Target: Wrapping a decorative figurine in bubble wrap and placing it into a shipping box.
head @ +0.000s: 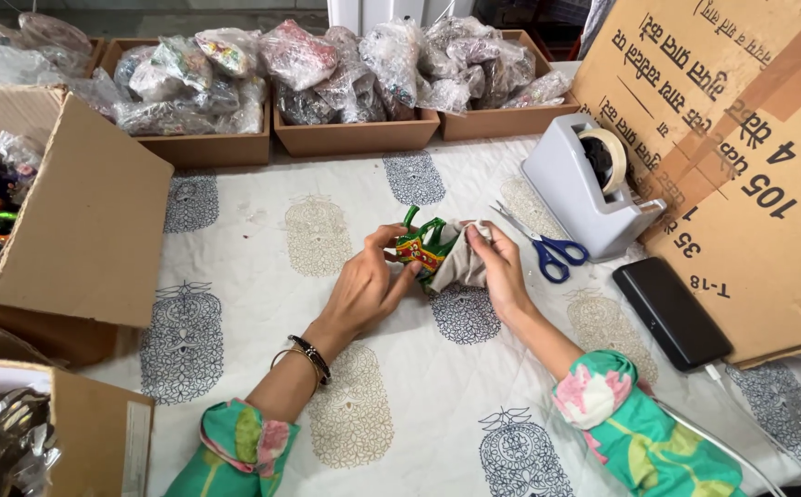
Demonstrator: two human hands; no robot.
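**Two hands hold a small toy and a cloth above the printed table**

Floral sleeves, green and pink, are closest to the camera, and from them both forearms reach up over the white tablecloth [262, 230] with its grey and beige prints. On the left wrist there are bangles [308, 357].

The left hand [363, 290] is closed around a small painted toy [421, 244], green with orange and yellow parts; its fingers [384, 241] grip the toy from the left side. The right hand [501, 271] pinches a beige cloth [460, 262], which touches the right side of the toy. Toy and cloth are held together just above the tablecloth, near the middle of the table.

Just right of the toy lie scissors [547, 248] with blue handles. Beyond the scissors stands a grey tape dispenser [575, 193]. Right of the toy and lower lies a black phone [672, 313] with a white cable, and behind it leans a big cardboard box [750, 156]. Far behind the toy, wooden trays [354, 138] are full of plastic bags. Left of the toy stands an open carton [78, 230].
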